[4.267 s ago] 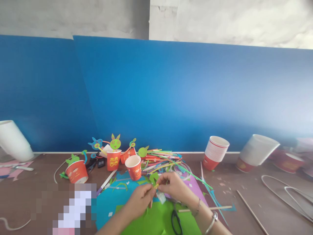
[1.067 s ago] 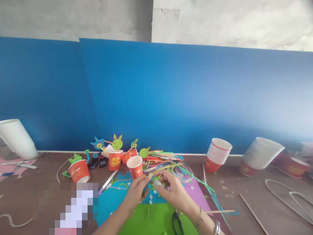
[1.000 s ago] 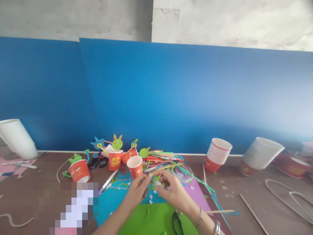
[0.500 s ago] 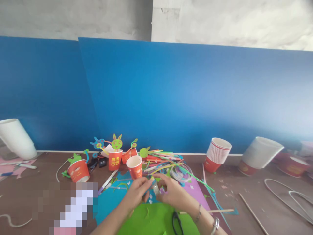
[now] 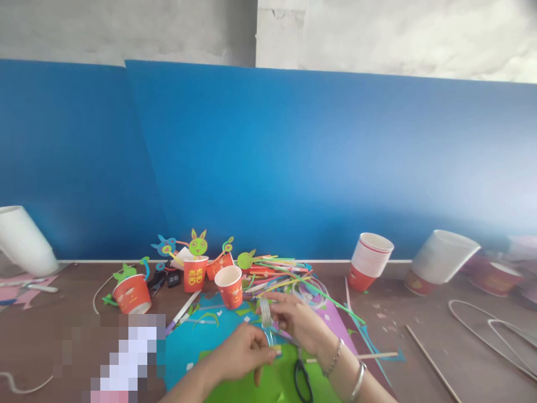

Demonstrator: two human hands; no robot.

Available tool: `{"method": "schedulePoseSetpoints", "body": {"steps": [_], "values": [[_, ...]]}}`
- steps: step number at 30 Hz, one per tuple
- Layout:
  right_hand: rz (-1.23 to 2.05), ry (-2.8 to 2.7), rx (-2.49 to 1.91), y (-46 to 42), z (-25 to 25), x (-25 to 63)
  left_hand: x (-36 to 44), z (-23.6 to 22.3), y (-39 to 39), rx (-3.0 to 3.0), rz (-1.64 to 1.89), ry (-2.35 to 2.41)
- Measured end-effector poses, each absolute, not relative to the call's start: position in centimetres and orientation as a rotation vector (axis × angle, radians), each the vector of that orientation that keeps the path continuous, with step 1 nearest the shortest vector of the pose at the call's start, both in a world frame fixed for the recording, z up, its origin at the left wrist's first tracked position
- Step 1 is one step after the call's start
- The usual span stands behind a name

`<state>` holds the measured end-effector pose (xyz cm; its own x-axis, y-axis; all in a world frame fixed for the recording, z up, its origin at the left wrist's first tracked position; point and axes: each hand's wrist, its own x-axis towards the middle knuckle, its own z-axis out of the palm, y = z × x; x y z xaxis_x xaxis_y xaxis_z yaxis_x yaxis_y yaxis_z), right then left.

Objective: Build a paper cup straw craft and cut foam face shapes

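A small roll of clear tape (image 5: pixel 265 312) is gripped in the fingers of my right hand (image 5: pixel 298 320), held above the craft papers. From it a strip of clear tape (image 5: pixel 269 336) runs down to my left hand (image 5: pixel 245 354), which pinches its end. A small yellowish piece shows at those fingertips; its kind I cannot make out. Beneath my hands lie a green sheet (image 5: pixel 235 386) and a blue sheet (image 5: pixel 180 350). Scissors with black handles (image 5: pixel 302 380) rest on the green sheet, near my right wrist. A red paper cup (image 5: pixel 230 291) stands just beyond my hands.
Behind are decorated cups, one with a green rabbit face (image 5: pixel 198 244), and a heap of colored straws (image 5: pixel 277 274). Stacked paper cups (image 5: pixel 371 257) stand to the right. Wooden sticks (image 5: pixel 432 364) and a white cable (image 5: pixel 490 336) lie farther right. A blue partition (image 5: pixel 293 162) closes the back.
My hands have moved apart: the left came down and toward me with the tape end, the right stayed higher with the roll. A strip of tape now stretches between them.
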<state>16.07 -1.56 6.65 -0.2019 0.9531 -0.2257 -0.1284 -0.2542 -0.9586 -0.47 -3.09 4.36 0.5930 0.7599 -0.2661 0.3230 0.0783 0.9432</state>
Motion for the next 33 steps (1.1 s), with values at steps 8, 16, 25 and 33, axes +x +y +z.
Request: {"method": "schedulePoseSetpoints", "body": {"steps": [8,16,25,33], "values": [[1.575,-1.059,-1.131,-1.1,6.2,16.2,0.2,4.0,-3.1,1.567,0.585,1.1],[1.298,-1.151,-1.458,-0.5,4.3,16.0,-0.5,4.3,-3.1,1.625,0.802,1.07],[1.238,-1.37,-1.603,-1.0,5.0,16.0,-1.1,5.3,-2.0,1.438,1.077,1.163],[1.236,-1.697,-1.497,-2.2,8.8,16.9,-1.4,4.1,-0.8,1.238,1.198,1.21]]}}
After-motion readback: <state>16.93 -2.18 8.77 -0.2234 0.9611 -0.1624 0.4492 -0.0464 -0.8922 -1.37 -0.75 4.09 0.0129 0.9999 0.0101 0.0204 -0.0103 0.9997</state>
